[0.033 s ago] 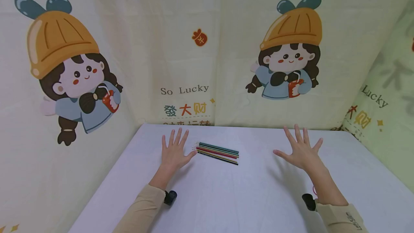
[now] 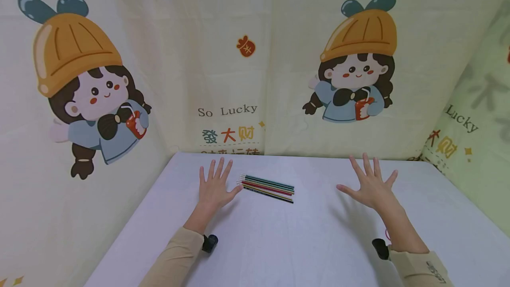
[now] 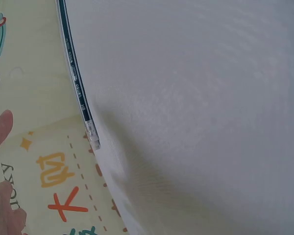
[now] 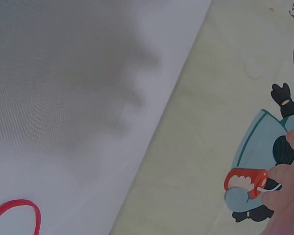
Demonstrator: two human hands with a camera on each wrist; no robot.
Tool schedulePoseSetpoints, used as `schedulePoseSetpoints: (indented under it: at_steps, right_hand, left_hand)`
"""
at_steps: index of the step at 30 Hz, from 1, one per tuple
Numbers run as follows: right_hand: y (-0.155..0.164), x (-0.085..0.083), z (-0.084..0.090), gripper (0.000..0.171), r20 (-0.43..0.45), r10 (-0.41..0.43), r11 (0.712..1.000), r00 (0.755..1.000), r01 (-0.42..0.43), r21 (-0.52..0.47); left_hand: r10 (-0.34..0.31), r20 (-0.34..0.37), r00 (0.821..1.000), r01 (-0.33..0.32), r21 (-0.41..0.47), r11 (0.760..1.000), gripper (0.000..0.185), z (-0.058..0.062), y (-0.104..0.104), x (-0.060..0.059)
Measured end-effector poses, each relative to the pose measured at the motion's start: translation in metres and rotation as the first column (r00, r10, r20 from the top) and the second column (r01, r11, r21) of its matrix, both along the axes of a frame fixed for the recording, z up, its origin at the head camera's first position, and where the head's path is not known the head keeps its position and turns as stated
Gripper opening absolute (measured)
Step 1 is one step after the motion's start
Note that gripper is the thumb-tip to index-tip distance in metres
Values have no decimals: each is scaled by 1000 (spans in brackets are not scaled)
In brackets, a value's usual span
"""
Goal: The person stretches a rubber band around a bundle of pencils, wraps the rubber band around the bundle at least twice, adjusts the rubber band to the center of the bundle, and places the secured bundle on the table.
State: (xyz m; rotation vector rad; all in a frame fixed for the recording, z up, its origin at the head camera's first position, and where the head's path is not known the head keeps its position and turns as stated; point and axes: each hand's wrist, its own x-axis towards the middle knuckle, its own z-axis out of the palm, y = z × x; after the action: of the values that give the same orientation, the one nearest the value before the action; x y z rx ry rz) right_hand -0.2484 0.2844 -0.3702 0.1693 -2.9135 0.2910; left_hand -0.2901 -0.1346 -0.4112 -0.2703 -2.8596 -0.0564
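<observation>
Both hands hover spread, fingers straight, holding nothing. The left hand (image 2: pixel 215 186) is at centre frame, its thumb just beside a bundle of thin, straight pencils (image 2: pixel 268 188) lying on the smooth pale table (image 2: pixel 279 242). The right hand (image 2: pixel 369 185) is well apart, right of centre. Printed cloth (image 2: pixel 239 56) hangs behind.

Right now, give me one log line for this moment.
left hand: open, beside pencils | right hand: open, holding nothing | pencils: bundled on table

Dark green pencil (image 3: pixel 76 83) lying along white table (image 3: pixel 201 112) edge; fingertips (image 3: pixel 0 129) showing at left against printed cloth backdrop (image 3: pixel 34 63)
</observation>
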Motion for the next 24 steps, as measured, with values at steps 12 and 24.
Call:
schedulePoseSetpoints:
  at_steps: [12, 24]
  right_hand:
    - [-5, -2, -4, 102, 42, 2, 999, 999, -1, -36]
    - [-47, -7, -34, 105, 85, 64, 982, 994, -48, -184]
  left_hand:
    - [1, 5, 1000, -1, -6, 1000, 85, -2, -1, -1]
    - [-170, 37, 985, 171, -30, 985, 80, -12, -20, -29]
